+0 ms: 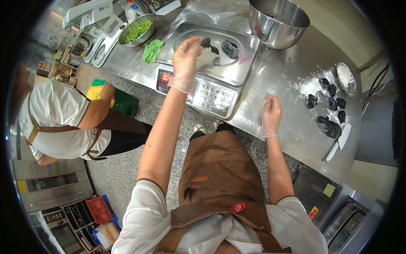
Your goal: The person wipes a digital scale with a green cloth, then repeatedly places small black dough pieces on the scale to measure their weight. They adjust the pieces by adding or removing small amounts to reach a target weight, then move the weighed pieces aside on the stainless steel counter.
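Note:
My left hand (186, 58), in a clear plastic glove, is over the steel pan (177, 60) of a digital weighing scale. From its fingertips seems to hang a small black dough piece (206, 43) with a narrow neck, its dark reflection below on the pan. A larger black dough lump (230, 49) rests on the pan to the right. The scale's display (166, 77) glows red beside my left wrist. My right hand (271, 111), gloved too, is by the steel table's front edge with fingers curled together and nothing visible in them.
Several black dough pieces (331, 90) and a bigger lump (329, 127) lie near scattered white powder, a bowl of powder (344, 74) and a white-bladed knife (338, 143). A deep steel bowl (279, 31), green cloth (153, 50) and colander (127, 39) surround the scale. A co-worker (63, 117) stands left.

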Demonstrator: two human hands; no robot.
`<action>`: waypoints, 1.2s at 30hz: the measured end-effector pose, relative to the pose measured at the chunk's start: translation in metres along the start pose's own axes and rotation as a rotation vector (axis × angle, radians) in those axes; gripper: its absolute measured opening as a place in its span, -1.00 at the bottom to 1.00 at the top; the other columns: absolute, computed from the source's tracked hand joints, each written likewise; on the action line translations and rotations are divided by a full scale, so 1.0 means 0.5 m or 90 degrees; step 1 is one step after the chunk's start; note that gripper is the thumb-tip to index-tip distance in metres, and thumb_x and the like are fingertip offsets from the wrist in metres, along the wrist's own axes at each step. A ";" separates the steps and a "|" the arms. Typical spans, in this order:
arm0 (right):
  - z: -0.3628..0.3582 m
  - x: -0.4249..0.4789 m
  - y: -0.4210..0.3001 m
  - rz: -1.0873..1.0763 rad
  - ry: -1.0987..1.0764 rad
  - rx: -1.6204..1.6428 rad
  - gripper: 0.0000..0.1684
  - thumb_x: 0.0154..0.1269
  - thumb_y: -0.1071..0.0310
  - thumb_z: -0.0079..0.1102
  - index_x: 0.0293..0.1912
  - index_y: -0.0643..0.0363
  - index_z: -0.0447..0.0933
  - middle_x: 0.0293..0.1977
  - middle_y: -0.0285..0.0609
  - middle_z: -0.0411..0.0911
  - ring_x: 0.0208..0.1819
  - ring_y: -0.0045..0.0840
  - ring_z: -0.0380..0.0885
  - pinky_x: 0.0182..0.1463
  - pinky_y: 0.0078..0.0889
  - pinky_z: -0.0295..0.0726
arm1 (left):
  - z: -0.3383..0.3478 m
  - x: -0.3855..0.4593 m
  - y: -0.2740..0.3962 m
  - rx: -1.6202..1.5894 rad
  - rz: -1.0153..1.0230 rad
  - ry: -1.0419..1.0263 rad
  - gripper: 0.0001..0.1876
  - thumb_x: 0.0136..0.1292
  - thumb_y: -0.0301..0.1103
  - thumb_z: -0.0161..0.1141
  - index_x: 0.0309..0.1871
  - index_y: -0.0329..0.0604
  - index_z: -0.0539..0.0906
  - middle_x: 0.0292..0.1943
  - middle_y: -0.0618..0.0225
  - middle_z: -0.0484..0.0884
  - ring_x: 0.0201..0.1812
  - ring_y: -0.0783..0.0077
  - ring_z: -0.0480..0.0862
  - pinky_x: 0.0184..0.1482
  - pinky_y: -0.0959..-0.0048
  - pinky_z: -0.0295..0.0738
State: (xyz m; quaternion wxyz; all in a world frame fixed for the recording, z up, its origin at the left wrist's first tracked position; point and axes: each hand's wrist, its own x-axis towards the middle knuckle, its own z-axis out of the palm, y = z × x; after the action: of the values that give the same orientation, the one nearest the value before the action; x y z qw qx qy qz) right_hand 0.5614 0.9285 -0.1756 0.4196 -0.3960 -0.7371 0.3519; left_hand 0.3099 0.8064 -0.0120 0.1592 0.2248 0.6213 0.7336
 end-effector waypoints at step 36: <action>0.035 -0.008 -0.016 0.065 -0.073 0.161 -0.71 0.33 0.61 0.02 0.02 0.26 0.53 0.00 -0.14 0.57 0.06 -0.45 0.57 0.22 -0.41 0.48 | 0.001 -0.082 -0.009 -0.219 -0.071 -0.094 -0.30 0.42 -0.34 0.10 0.55 -0.30 0.10 0.53 -0.01 0.15 0.58 0.21 0.10 0.57 0.29 -0.01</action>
State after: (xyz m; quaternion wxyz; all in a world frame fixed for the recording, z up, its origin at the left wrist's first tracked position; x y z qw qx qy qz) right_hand 0.5446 0.9183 -0.1772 0.4046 -0.3565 -0.6886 0.4849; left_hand 0.3449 0.7867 -0.0218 0.2806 0.2130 0.4850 0.8004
